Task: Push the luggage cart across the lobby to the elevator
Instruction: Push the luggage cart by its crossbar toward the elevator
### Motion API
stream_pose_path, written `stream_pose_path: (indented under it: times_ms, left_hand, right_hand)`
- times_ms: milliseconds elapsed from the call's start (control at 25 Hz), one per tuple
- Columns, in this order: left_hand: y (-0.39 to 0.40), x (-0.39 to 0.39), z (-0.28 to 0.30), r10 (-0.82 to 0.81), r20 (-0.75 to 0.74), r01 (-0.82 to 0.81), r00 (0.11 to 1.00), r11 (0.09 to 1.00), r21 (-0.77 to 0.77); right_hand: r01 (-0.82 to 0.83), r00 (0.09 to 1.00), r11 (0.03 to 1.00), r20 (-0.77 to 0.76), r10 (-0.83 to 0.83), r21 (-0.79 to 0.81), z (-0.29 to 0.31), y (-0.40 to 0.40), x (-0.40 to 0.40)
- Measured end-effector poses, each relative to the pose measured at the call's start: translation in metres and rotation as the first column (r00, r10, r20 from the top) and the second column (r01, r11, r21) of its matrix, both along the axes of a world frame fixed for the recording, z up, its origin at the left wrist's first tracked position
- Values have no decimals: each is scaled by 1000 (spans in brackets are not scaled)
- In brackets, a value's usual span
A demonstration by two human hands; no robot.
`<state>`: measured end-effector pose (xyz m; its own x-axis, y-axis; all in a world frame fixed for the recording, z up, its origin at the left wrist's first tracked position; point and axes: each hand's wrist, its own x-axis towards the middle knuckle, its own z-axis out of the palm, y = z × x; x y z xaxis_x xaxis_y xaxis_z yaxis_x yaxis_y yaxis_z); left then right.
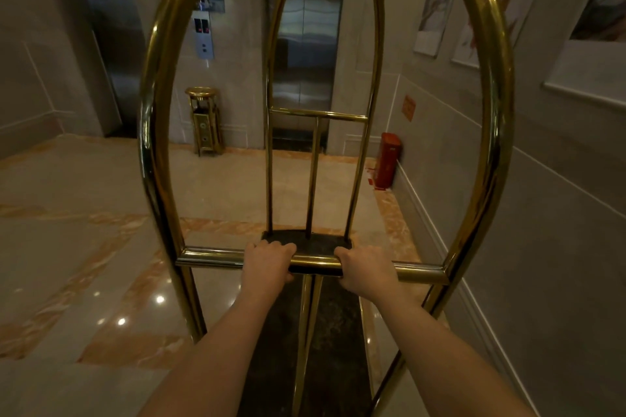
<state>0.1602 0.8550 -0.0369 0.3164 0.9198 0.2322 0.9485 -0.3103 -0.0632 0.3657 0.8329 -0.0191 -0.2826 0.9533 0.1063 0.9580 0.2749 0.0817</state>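
Observation:
A brass luggage cart [149, 132] with two tall arched hoops fills the view, its dark carpeted deck [335, 332] bare of luggage. Its horizontal push bar [210, 257] runs across the near hoop. My left hand [267, 262] and my right hand [364, 267] both grip this bar near its middle, a short gap apart. Straight ahead through the hoops stands an elevator [305, 54] with its steel doors closed. A second elevator [108, 30] shows at the far left.
A call-button panel [204, 38] hangs on the wall between the elevators, above a gold ashtray bin [204, 120]. A red fire-extinguisher box [388, 159] stands in the right corner. The right wall with framed pictures [437, 3] runs close beside the cart. Polished marble floor [67, 247] spreads left.

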Motion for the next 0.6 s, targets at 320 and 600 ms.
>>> stream_pose_path:
  times_ms: [320, 600]
  left_hand:
    - [115, 26, 1, 47, -21, -47, 999, 998, -35]
    - [221, 42, -1, 46, -36, -48, 998, 997, -57]
  right_hand:
    - [-32, 999, 999, -3, 32, -13, -1, 117, 23]
    - [3, 1000, 1000, 7, -3, 2, -4, 219, 38]
